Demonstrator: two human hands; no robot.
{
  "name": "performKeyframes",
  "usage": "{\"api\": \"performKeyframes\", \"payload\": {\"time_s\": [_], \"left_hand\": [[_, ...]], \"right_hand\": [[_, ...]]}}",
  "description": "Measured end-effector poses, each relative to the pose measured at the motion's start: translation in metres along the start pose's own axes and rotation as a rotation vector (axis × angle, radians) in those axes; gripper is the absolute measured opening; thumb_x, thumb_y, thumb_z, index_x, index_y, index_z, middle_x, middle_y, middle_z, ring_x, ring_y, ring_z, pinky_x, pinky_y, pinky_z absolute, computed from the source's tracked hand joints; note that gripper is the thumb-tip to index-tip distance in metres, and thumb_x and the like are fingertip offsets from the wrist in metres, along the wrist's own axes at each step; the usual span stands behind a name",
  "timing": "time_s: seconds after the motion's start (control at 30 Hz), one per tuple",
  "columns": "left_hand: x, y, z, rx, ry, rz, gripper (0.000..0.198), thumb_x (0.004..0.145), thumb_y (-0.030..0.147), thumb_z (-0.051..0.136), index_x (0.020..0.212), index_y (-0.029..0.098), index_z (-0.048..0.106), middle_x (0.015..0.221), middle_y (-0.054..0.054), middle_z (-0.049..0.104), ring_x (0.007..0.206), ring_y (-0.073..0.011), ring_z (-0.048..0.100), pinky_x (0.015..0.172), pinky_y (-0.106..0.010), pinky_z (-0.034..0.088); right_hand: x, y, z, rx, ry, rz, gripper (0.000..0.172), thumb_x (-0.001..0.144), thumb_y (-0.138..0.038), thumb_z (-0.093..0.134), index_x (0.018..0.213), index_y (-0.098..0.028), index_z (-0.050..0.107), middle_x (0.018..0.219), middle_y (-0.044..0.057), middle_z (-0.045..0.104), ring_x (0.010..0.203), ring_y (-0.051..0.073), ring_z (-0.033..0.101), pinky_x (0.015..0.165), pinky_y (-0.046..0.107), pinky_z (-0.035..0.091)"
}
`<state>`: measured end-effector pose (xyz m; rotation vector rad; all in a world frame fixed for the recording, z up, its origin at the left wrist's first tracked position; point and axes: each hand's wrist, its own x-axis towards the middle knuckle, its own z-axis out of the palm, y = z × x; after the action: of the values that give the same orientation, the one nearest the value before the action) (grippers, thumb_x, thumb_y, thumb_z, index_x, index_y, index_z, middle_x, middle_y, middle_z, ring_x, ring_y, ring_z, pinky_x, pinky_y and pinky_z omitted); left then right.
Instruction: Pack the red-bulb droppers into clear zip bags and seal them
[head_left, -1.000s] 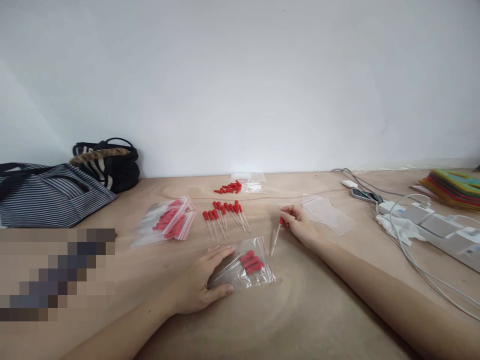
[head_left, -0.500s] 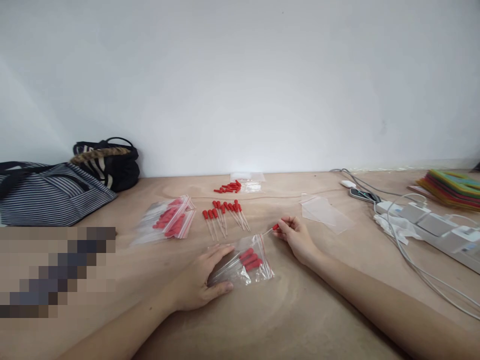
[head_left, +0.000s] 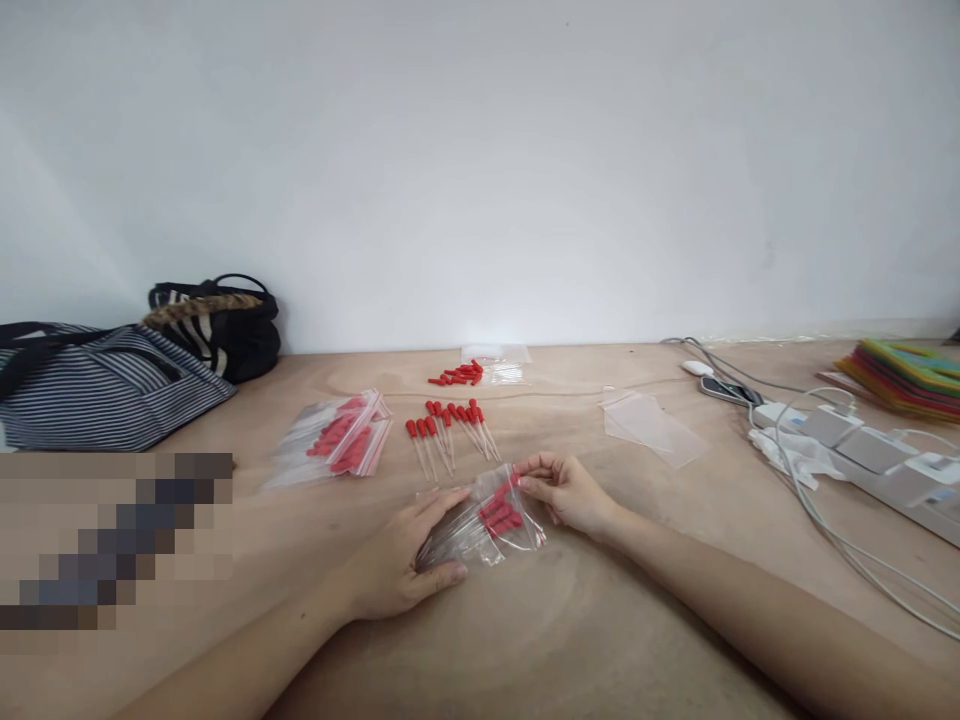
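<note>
My left hand lies on the closed end of a clear zip bag, fingers and thumb curled round it, pinning it to the wooden table. The bag holds several red-bulbed glass droppers. My right hand is at the bag's open mouth, fingers pinched on a red-bulbed dropper that sits partly inside the opening. Just beyond the bag lies a row of loose droppers with red bulbs.
Filled zip bags lie to the left, a small heap of red bulbs and an empty bag farther back. Striped bags stand at the left. A power strip with cables and coloured sheets occupy the right.
My right hand carried the dropper left from beside the empty bag to the mouth of the zip bag, turning it tip-first into the opening. My left hand stayed on the bag.
</note>
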<state>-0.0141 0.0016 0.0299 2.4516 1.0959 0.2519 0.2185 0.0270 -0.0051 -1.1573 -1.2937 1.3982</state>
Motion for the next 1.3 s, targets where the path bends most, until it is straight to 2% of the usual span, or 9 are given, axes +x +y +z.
{"api": "performKeyframes", "payload": {"time_s": [0.23,0.37,0.5,0.63,0.73,0.87,1.07,1.2,1.3], "left_hand": [[0.001,-0.001,0.001,0.009,0.015,0.028,0.060,0.079,0.036,0.051,0.131,0.023,0.024,0.133,-0.008,0.037,0.118,-0.0274,0.038,0.097,-0.044,0.033],[0.002,-0.002,0.001,-0.003,0.027,0.058,0.060,0.079,0.036,0.051,0.131,0.023,0.023,0.131,-0.008,0.039,0.117,-0.0261,0.040,0.096,-0.042,0.035],[0.001,-0.005,0.003,0.010,0.038,0.067,0.061,0.080,0.040,0.050,0.131,0.022,0.023,0.133,-0.008,0.036,0.120,-0.0255,0.036,0.098,-0.042,0.032],[0.001,-0.006,0.003,0.047,0.026,0.034,0.059,0.079,0.041,0.051,0.130,0.020,0.028,0.134,-0.009,0.035,0.123,-0.0276,0.030,0.100,-0.045,0.028],[0.001,-0.005,0.002,0.061,0.023,0.050,0.056,0.079,0.040,0.051,0.127,0.021,0.033,0.133,-0.009,0.037,0.123,-0.0276,0.030,0.102,-0.047,0.025],[0.002,-0.005,0.002,0.067,-0.001,0.061,0.051,0.079,0.038,0.051,0.125,0.021,0.039,0.134,-0.008,0.037,0.124,-0.0276,0.030,0.102,-0.049,0.023],[0.002,-0.007,0.003,0.062,-0.004,0.038,0.052,0.079,0.039,0.051,0.126,0.021,0.039,0.134,-0.009,0.036,0.125,-0.0300,0.027,0.100,-0.050,0.026],[0.001,-0.005,0.001,0.059,-0.001,0.067,0.052,0.079,0.040,0.051,0.126,0.020,0.040,0.133,-0.010,0.038,0.122,-0.0289,0.032,0.101,-0.050,0.026],[0.001,-0.006,0.000,0.062,-0.008,0.070,0.052,0.079,0.040,0.051,0.126,0.020,0.039,0.133,-0.010,0.038,0.122,-0.0280,0.033,0.101,-0.050,0.024]], "right_hand": [[0.013,-0.002,0.006,-0.096,-0.080,0.071,0.020,0.060,-0.028,0.066,0.072,-0.012,0.064,0.055,-0.001,0.060,0.034,0.002,0.037,0.029,0.014,0.025],[0.020,-0.001,0.014,-0.154,0.022,0.066,0.016,0.060,-0.025,0.066,0.063,-0.011,0.060,0.045,-0.004,0.054,0.034,0.004,0.040,0.030,0.015,0.031],[0.023,0.001,0.014,-0.231,0.130,0.068,0.024,0.053,-0.018,0.070,0.060,-0.015,0.047,0.041,-0.009,0.047,0.031,0.004,0.040,0.028,0.014,0.030],[0.026,-0.008,-0.004,-0.225,-0.065,0.186,0.030,0.054,-0.006,0.062,0.078,-0.017,0.046,0.046,-0.010,0.050,0.031,0.005,0.042,0.026,0.013,0.027],[0.035,-0.017,-0.022,-0.276,-0.230,0.202,0.022,0.058,-0.007,0.059,0.078,-0.015,0.053,0.051,-0.006,0.055,0.035,0.006,0.047,0.030,0.014,0.031],[0.058,-0.019,-0.027,-0.404,-0.027,0.046,0.007,0.067,-0.016,0.058,0.074,-0.014,0.059,0.054,-0.004,0.055,0.037,0.004,0.042,0.036,0.016,0.034],[0.105,-0.012,0.003,-0.488,0.159,-0.088,0.021,0.068,-0.032,0.061,0.079,-0.014,0.060,0.071,0.001,0.061,0.061,0.010,0.054,0.057,0.021,0.041],[0.124,-0.011,0.020,-0.538,0.261,-0.035,0.046,0.049,-0.036,0.074,0.087,-0.014,0.057,0.083,0.005,0.061,0.075,0.017,0.056,0.062,0.024,0.042],[0.130,-0.012,0.026,-0.476,0.248,0.057,0.039,0.046,-0.025,0.076,0.078,-0.015,0.057,0.073,0.003,0.061,0.067,0.016,0.057,0.056,0.022,0.043]]}}
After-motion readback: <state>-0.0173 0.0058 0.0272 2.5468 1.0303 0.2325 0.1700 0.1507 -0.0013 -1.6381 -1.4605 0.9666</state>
